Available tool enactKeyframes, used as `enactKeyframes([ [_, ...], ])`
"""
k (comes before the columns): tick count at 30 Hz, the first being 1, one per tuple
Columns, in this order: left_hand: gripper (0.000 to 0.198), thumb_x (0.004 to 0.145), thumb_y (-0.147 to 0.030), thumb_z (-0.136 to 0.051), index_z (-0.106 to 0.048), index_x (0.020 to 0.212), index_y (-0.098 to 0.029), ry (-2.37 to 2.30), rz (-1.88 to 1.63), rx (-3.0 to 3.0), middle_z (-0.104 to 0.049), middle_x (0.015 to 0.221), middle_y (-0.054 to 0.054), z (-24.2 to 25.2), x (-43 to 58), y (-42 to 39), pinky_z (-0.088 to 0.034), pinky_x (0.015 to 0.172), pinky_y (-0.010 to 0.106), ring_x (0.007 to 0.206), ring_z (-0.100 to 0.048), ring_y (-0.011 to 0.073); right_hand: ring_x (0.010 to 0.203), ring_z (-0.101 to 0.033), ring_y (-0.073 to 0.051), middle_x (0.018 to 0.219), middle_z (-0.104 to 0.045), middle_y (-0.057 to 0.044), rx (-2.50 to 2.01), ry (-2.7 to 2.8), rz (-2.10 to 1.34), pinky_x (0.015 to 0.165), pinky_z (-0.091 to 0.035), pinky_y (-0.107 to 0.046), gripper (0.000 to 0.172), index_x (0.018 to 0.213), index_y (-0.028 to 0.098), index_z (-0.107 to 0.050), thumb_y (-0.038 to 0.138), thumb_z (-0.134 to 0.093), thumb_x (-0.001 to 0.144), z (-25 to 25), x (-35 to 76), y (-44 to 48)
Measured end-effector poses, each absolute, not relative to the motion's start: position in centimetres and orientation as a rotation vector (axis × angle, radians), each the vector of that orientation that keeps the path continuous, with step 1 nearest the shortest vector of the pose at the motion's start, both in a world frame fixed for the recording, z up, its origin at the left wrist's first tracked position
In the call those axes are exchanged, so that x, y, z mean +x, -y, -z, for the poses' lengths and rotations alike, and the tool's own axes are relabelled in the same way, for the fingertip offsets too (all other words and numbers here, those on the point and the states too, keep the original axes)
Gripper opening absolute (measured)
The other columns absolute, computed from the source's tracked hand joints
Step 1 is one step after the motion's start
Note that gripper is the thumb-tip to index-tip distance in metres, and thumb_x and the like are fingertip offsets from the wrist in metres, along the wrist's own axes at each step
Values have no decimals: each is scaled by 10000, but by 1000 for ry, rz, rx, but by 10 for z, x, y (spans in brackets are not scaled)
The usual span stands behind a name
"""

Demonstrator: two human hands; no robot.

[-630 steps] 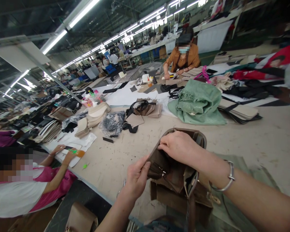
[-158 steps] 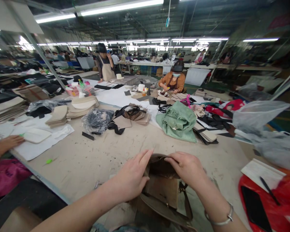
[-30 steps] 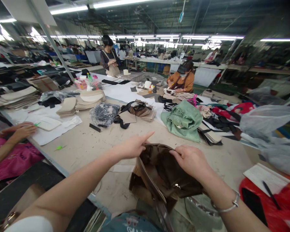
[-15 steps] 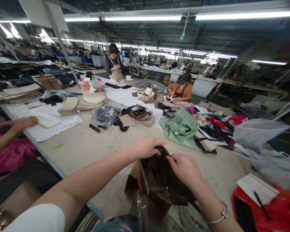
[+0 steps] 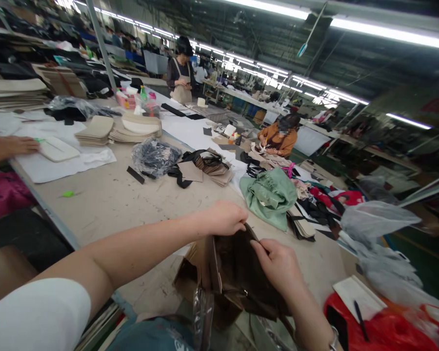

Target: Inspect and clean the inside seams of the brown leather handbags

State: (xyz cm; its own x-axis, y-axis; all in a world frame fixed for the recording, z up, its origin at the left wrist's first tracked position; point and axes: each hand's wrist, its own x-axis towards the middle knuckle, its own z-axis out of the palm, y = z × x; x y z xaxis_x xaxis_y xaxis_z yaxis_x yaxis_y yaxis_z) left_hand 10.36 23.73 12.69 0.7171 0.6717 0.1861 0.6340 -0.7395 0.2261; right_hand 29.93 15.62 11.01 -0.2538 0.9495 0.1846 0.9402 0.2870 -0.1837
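A dark brown bag (image 5: 237, 273) with a glossy lining stands at the near edge of the table, its mouth spread wide. My left hand (image 5: 225, 218) is closed on the far rim, fingers curled over it. On the right side of the rim, my right hand (image 5: 276, 261) pinches the edge between thumb and fingers. Inside the bag it is too dark to make out anything. Strips of clear plastic (image 5: 204, 317) hang at its near side, and part of its lower body is hidden below my forearms.
A green cloth bundle (image 5: 269, 197) lies beyond my hands. Further left are a plastic-wrapped bundle (image 5: 155, 156) and stacked beige panels (image 5: 95, 130). A red plastic bag (image 5: 380, 321) sits at right. A co-worker's hand (image 5: 14, 146) rests at far left; two people work across the table.
The view has tilted and shifted, so the table lies at a steeper slant. Both hands keep hold of the bag's rim, with only slight movement of the fingers.
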Motion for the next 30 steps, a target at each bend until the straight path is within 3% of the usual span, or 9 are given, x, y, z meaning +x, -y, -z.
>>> enactKeyframes([
  [9,200,791,-321,-505,-635,773,-169,-1201,-428,2716,-671,785,77,-129,114,-231,-442,583,302,725,-627,230,536,-478,-119,552,-553,-4,-1729,2218,-160,554,-301,-238,457,559,193,-528,486,-406,888,-108,301,-155],
  [15,208,795,-301,-480,-632,801,-159,-1225,-467,2691,-666,786,88,-125,115,-230,-466,598,312,733,-632,234,606,-552,-151,710,-657,-27,-1722,2104,-393,588,-377,-239,383,911,195,-681,527,-511,822,-109,305,-156],
  [23,208,814,-299,-458,-605,788,-153,-1233,-490,2664,-657,804,93,-122,116,-230,-473,615,327,746,-629,241,517,-500,-135,548,-576,1,-1783,2367,-196,510,-274,-248,413,615,206,-576,478,-419,882,-119,294,-180],
  [26,189,814,-290,-478,-576,912,-161,-1187,-508,2632,-655,885,79,-124,111,-229,-477,666,331,799,-623,237,532,-498,-141,552,-574,-12,-1799,2404,-35,521,-251,-263,430,551,201,-513,441,-405,891,-116,294,-185],
  [28,362,785,-337,-550,-501,1100,-164,-1090,-553,2634,-625,1042,89,-126,104,-226,-465,779,343,925,-596,240,546,-500,-144,552,-567,-13,-1787,2398,7,530,-249,-266,426,548,200,-495,429,-398,894,-113,296,-186],
  [30,671,715,-409,-637,-356,1269,-157,-1063,-555,2629,-556,1191,123,-126,94,-223,-422,880,368,1052,-540,259,549,-497,-144,548,-558,-15,-1775,2371,15,539,-253,-266,438,541,199,-480,431,-383,899,-110,300,-185],
])
